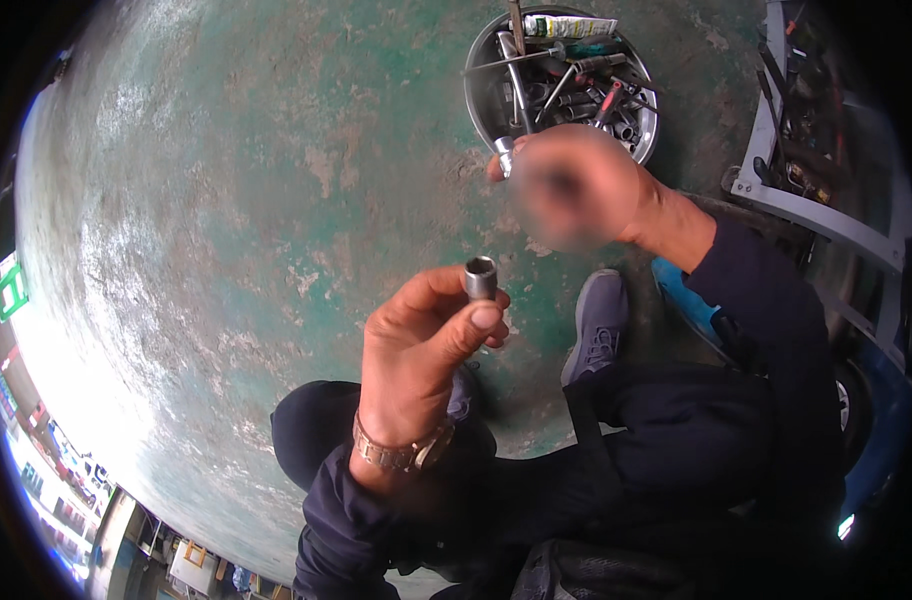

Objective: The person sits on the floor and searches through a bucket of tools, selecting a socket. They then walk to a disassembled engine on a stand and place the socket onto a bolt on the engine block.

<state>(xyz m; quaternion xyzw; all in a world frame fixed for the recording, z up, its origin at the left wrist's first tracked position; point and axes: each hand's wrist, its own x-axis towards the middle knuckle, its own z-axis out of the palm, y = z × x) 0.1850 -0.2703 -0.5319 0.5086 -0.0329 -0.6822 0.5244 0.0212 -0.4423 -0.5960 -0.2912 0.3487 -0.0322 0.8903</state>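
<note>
Between the thumb and fingers of my left hand point(421, 325) is a short steel socket point(481, 277), held upright with its open end facing up. My right hand point(581, 185) is raised farther away, at the near rim of a round metal basin point(473, 105). Blur covers much of that hand. A small shiny chrome piece point(504, 155) shows at its fingertips; its full shape is hidden. Inside the basin lie several tools, among them a screwdriver point(586, 48), a red-handled tool point(610, 103), loose sockets point(624, 131) and a white tube point(571, 26).
Worn green floor point(226, 200) spreads to the left. A grey metal frame point(761, 150) with tools stands on the right. A blue object point(691, 300) lies beside my grey shoe point(598, 325). Shelves with goods point(51, 480) line the far lower left.
</note>
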